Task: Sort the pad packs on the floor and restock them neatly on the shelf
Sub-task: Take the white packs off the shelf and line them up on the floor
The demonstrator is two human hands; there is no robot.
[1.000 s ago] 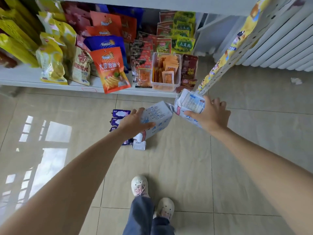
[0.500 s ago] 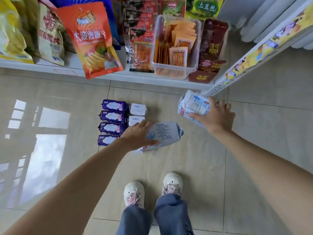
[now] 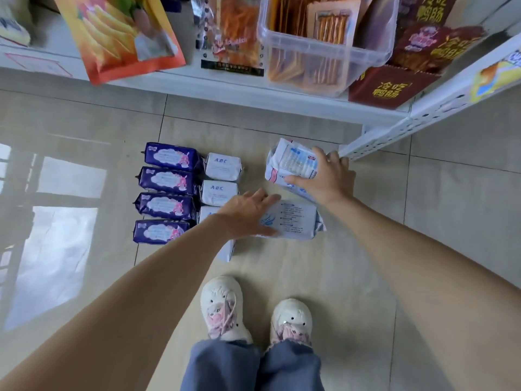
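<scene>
- Head view: the left hand (image 3: pixel 248 214) lies with fingers straight on a white pack (image 3: pixel 293 220) flat on the floor (image 3: pixel 352 277), touching its left end; this grip is released, pressing and not grasping.
- The right hand (image 3: pixel 327 179) grasps a second white pack (image 3: pixel 290 165), fingers curled over its top, thumb under the near edge; whether it touches the floor I cannot tell.
- Judgement: the step is laying the white packs into a third column. To do it well, square the flat pack with the row beside it, long edge parallel to the tile seam, then set the held pack just behind it, touching, print side up.
- Left of these stand 4 purple packs (image 3: pixel 169 193) in a column and, touching them, small packs (image 3: pixel 222 166) in a second column; the nearer ones are partly hidden by the left arm.
- Judgement: sorting is well on; no pad pack shows on the shelf (image 3: pixel 253 93).
- Writing: "ABC" reads on 2 small packs. The white packs carry blue print too small to read.
- On the shelf, dark red packets (image 3: pixel 392 88) read "冷吃鸭肠"; a clear tub (image 3: pixel 324 55) holds orange sachets; an orange snack bag (image 3: pixel 118 32) overhangs the edge.
</scene>
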